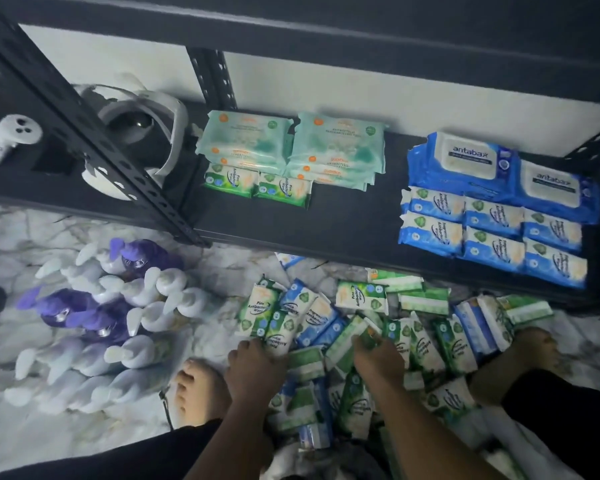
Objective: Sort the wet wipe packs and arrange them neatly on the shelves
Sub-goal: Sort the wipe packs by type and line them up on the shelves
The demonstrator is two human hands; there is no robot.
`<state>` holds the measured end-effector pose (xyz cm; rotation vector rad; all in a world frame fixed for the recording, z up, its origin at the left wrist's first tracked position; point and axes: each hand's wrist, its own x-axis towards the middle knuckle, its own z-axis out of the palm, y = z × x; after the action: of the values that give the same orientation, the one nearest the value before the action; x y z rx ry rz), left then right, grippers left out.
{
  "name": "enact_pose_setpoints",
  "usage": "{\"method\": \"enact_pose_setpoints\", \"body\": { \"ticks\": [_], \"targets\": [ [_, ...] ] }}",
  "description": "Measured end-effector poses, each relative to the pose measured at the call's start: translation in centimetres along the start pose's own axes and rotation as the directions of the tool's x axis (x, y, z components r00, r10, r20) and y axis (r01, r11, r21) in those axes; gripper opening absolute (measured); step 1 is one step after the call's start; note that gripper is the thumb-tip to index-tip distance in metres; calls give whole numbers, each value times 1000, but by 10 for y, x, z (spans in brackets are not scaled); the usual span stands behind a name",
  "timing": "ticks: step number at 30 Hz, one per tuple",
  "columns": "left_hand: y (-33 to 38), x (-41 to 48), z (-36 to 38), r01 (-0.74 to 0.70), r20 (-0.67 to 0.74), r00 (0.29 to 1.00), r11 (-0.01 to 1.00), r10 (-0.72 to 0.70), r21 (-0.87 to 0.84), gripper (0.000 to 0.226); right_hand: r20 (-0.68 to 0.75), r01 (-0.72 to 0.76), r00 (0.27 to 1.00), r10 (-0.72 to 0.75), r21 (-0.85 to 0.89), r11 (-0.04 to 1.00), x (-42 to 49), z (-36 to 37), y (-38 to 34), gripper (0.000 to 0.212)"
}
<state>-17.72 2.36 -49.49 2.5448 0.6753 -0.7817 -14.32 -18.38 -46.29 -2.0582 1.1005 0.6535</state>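
Left hand [253,363] is gripping a Pine pack [278,337] in the pile [458,344]. Right hand [378,355] is gripping a green pack [347,336], shelf [343,220] lying beyond both.

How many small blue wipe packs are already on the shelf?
6 small blue packs, right end of the shelf, in front of the antabax packs: back row left, middle, right; front row left, middle, right. Others may hide underneath.

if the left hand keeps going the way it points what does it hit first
The left hand would probably meet the green-and-white pack directly ahead of it first. It seems to touch that pack now, though depth is unclear.
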Motion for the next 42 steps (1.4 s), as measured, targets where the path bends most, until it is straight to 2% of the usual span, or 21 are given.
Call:
{"method": "enact_pose_setpoints", "body": {
  "ticks": [6,9,11,14,19,21,23,25,27,29,31,33,36,39,41,42],
  "targets": [
    [2,8,11,25,-11,1000,999,-26,-27,66,-46,-29,998,32,53,998,0,22,-15,74],
    [-1,7,14,41,-9,999,999,-41,-34,67,-58,-59,997,60,17,998,0,27,-15,84],
    [-2,7,14,40,-14,999,998,-41,-45,69,-50,-78,996,79,23,997,3,28,-16,82],
    [-4,4,10,55,-21,998,995,-57,-80,74,-13,-86,996,87,67,994,1,23,-19,72],
    [-3,-12,-5,131,-38,989,966,-143,-223,79,79,-45,996,31,179,983,-16,0,-21,71],
    [0,-20,-12,128,-53,988,959,-146,-254,75,128,-27,992,-4,240,970,-26,-12,-21,68],
    [2,-29,-21,97,-59,991,948,-120,-302,65,184,-34,982,-38,372,927,-32,-22,-17,71],
    [7,-38,-31,63,-43,995,917,-87,-395,54,252,-58,966,-66,457,887,-45,-36,-16,65],
    [14,-51,-45,29,-51,997,880,-60,-475,47,336,-95,935,-111,540,837,-57,-50,-13,40],
    [21,-66,-58,-7,-77,996,834,-43,-551,46,399,-151,900,-173,660,736,-67,-65,-10,28],
    [27,-77,-67,-56,-107,994,772,-15,-633,50,450,-252,873,-185,743,620,-76,-78,-5,40],
    [33,-88,-77,-110,-154,988,707,1,-698,53,490,-308,846,-209,770,559,-88,-90,-2,49],
    [45,-95,-92,-140,-180,984,579,-11,-803,51,478,-251,842,-251,758,603,-100,-104,-2,42],
    [55,-101,-102,-128,-156,987,445,-28,-886,30,441,-195,862,-249,743,640,-104,-115,-2,34],
    [57,-104,-104,-156,-168,986,453,12,-878,14,405,-154,876,-261,749,644,-106,-121,-3,32],
    [58,-109,-106,-161,-161,986,468,42,-869,16,384,-122,877,-288,759,639,-107,-122,-3,32]
  ]
}}
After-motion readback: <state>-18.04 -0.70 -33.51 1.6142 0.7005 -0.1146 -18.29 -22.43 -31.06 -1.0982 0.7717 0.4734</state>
